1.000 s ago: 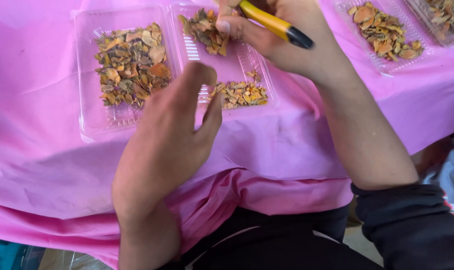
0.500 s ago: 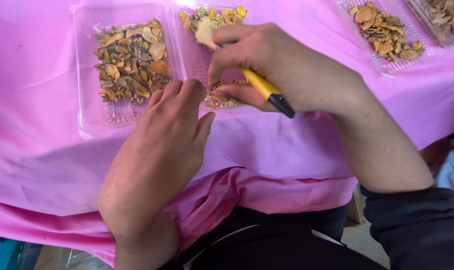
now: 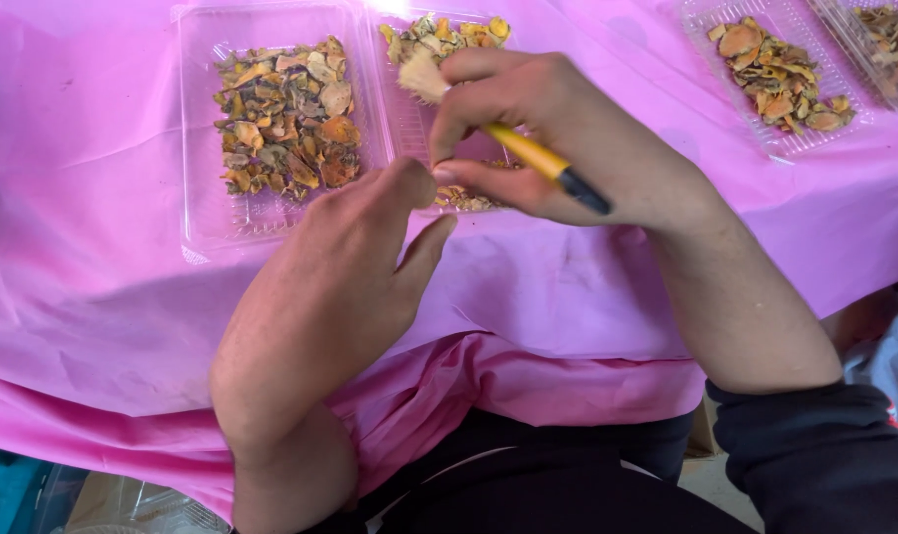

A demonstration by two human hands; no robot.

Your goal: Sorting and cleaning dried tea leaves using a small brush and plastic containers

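My right hand (image 3: 568, 148) is shut on a small brush (image 3: 528, 153) with a yellow handle and black end; its pale bristles (image 3: 424, 79) hover over the right half of a clear plastic hinged tray (image 3: 200, 213). That half holds dried orange-brown pieces at the top (image 3: 449, 35) and a small pile (image 3: 466, 201) under my right thumb. The left half is full of darker dried pieces (image 3: 286, 114). My left hand (image 3: 335, 297) is seen from the back, fingers bent toward the tray's near edge, thumb apart, nothing visible in it.
A pink cloth (image 3: 103, 297) covers the table and hangs over its near edge. Two more clear trays of dried pieces (image 3: 775, 69) (image 3: 894, 35) sit at the far right. My dark sleeve (image 3: 825, 455) is at the lower right.
My right hand came down from the top of the tray and turned the brush, so the bristles now show. My left hand shifted slightly forward toward the right thumb.
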